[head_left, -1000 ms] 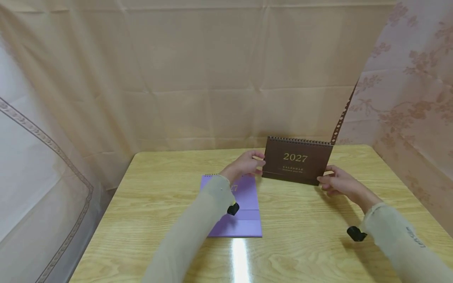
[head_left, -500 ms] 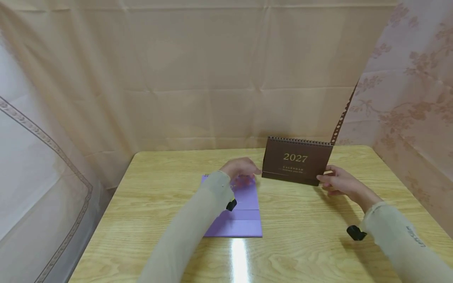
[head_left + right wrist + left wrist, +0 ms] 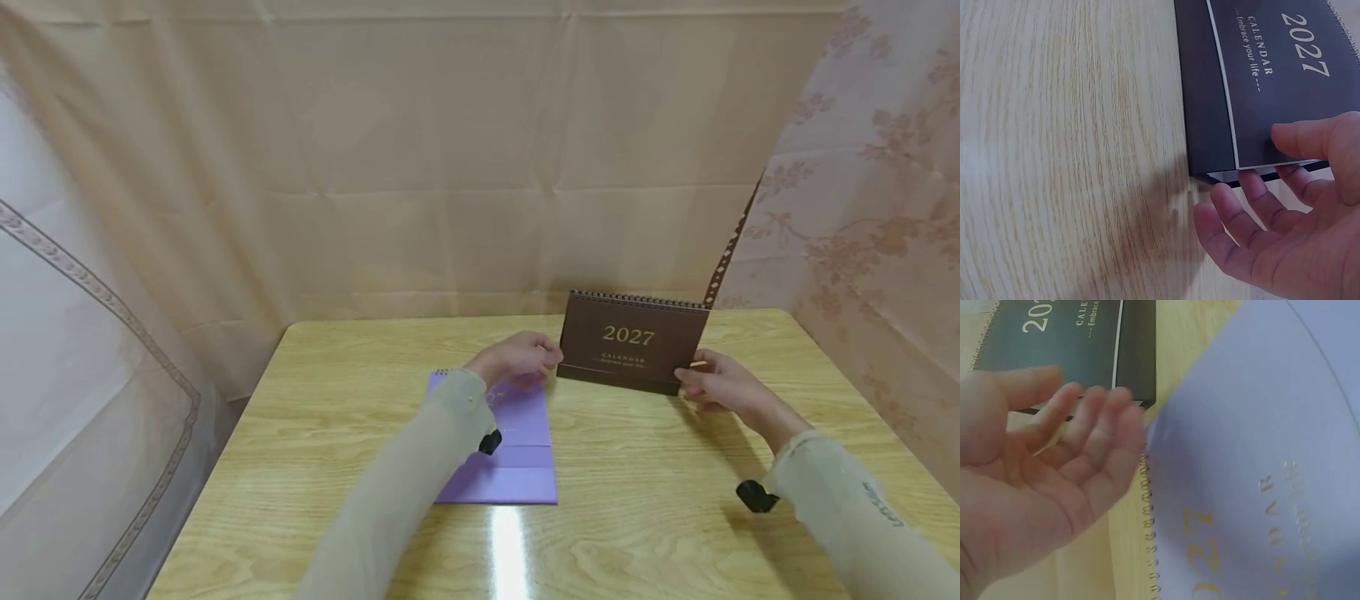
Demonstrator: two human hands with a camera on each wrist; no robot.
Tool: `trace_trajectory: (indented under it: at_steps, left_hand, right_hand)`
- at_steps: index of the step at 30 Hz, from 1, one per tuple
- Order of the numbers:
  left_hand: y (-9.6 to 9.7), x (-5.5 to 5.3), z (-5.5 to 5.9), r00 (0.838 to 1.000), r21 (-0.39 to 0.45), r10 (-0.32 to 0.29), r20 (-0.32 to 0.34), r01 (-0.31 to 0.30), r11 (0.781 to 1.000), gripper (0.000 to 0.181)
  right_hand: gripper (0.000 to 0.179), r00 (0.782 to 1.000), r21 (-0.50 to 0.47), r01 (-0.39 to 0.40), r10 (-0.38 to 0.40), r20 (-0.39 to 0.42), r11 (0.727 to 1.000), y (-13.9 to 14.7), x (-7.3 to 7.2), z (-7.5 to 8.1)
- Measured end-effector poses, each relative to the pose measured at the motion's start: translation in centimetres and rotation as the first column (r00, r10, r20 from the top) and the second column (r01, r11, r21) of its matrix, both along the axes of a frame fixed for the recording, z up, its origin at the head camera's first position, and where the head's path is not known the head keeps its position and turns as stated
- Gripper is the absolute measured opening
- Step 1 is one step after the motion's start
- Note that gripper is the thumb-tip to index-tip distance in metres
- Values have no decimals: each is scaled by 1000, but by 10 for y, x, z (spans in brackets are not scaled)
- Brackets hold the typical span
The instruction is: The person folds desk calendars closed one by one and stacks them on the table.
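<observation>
A dark brown 2027 desk calendar (image 3: 630, 350) stands propped up at the back right of the table, its spiral binding along the top. My right hand (image 3: 720, 383) pinches its right side edge, the thumb on the front cover and fingers at the open end of the stand. By the calendar's left edge is my left hand (image 3: 521, 357), fingers loosely bent and holding nothing; whether the fingertips touch the edge I cannot tell. Under my left forearm a purple 2027 desk calendar (image 3: 521, 429) lies flat, partly hidden by the hand and sleeve.
The wood-grain table (image 3: 345, 417) reaches back to a beige curtain (image 3: 420, 167). A pink floral cloth (image 3: 877, 233) hangs at the right and a white cloth (image 3: 67, 350) at the left. Light glares off the table near the front middle.
My left hand drew back from the brown calendar's left edge, then came near it again with its fingers less spread. The right hand and both calendars look nearly unmoved.
</observation>
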State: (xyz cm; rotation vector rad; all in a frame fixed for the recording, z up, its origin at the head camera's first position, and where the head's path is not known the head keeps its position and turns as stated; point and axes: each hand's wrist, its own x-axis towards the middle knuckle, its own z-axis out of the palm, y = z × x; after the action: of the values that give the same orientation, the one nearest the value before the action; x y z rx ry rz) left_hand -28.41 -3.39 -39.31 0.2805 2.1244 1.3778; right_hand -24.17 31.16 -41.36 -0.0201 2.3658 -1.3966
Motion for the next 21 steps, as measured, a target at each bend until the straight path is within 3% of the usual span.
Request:
trace_trajectory:
  at_steps: [4, 10, 16, 21]
  left_hand:
    - [6, -3, -6, 994, 70, 93, -54, -89, 994, 26]
    - [11, -3, -6, 979, 145, 190, -79, -177, 973, 41]
    - [15, -4, -9, 978, 134, 174, -115, -159, 978, 41]
    - [17, -2, -12, 974, 116, 162, -159, -145, 983, 38]
  right_hand:
    - [59, 1000, -8, 11, -11, -5, 1000, 0, 0, -1]
    - [57, 1000, -12, 13, -13, -6, 1000, 1, 0, -2]
    - [49, 1000, -30, 13, -14, -5, 999, 2, 0, -2]
    - [55, 1000, -17, 13, -13, -1, 1000, 2, 0, -2]
